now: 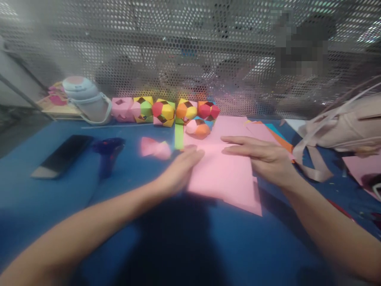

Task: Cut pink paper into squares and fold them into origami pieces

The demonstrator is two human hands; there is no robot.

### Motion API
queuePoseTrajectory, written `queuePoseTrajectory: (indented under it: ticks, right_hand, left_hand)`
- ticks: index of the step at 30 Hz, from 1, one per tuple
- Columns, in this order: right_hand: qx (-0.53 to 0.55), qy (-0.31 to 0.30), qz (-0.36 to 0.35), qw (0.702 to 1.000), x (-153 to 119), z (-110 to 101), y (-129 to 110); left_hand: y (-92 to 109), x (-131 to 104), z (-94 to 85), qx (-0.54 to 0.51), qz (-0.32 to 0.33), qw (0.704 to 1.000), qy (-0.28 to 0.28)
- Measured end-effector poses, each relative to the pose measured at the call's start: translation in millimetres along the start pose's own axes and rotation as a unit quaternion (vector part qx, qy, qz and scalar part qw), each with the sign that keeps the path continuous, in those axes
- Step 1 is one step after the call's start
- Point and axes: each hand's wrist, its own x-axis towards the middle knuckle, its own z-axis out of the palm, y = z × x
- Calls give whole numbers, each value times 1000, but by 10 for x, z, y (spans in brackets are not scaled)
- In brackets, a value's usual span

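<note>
A small stack of pink paper sheets (pixel 222 174), edges not quite lined up, lies on the blue table. My left hand (pixel 183 169) rests along its left edge, fingers and thumb stretched forward over the paper; some fingers are hidden and blurred. From the right, my right hand (pixel 264 159) reaches over the stack with its fingers out straight and spread a little, its palm by the right edge. A folded pink paper piece (pixel 155 148) sits left of my left hand. Beyond the stack is a ball of orange, pink and blue paper (pixel 198 128).
Coloured paper balls (pixel 163 112) line the back by a perforated metal screen (pixel 166 51). At left are a phone (pixel 64 155), a dark blue hot glue gun (pixel 107 153) and a white tumbler (pixel 89 101). A pale pink bag (pixel 348 119) stands at right, beside more coloured sheets (pixel 268 135).
</note>
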Motion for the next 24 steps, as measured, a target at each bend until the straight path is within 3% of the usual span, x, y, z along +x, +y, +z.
queuePoseTrajectory:
  ticks: [3, 6, 9, 11, 19, 22, 24]
  right_hand:
    - [-4, -20, 15, 1000, 0, 89, 119]
    - [67, 7, 106, 992, 8, 157, 271]
    - [192, 24, 233, 953, 23, 217, 374]
    - [225, -2, 278, 934, 33, 258, 381]
    - [173, -135, 297, 929, -37, 457, 157]
    - [117, -136, 284, 942, -105, 539, 91]
    - [93, -104, 271, 952, -154, 600, 58]
  left_hand:
    - [-145, 44, -36, -53, -16, 998, 6]
    - [-277, 85, -107, -29, -15, 999, 34]
    - [-345, 94, -156, 42, -21, 998, 48]
    - [-350, 87, -166, 94, -21, 994, 46]
    - [-141, 76, -159, 313, -11, 950, -15]
    - [-69, 81, -185, 387, 23, 921, -34]
    - [-64, 77, -190, 427, 57, 901, -47]
